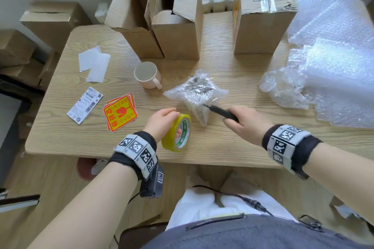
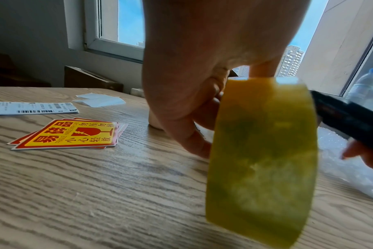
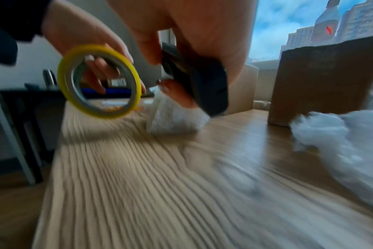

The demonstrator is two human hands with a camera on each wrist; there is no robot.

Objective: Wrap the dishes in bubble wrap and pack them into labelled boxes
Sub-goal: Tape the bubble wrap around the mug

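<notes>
While the left hand [image 1: 162,120] grips the tape [image 1: 177,133] and the right hand [image 1: 245,122] clasps a cutter [image 1: 219,111] touching the wrapped dish [image 1: 197,92] mid-surface [image 1: 222,147], cut short, away from fingers, then press tape flat over the seam. Bare mug [image 1: 147,75] waits nearby.

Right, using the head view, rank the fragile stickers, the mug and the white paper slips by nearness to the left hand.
From the left hand:
1. Fragile stickers, just to its left.
2. Mug, beyond it.
3. White paper slips, far left.
</notes>
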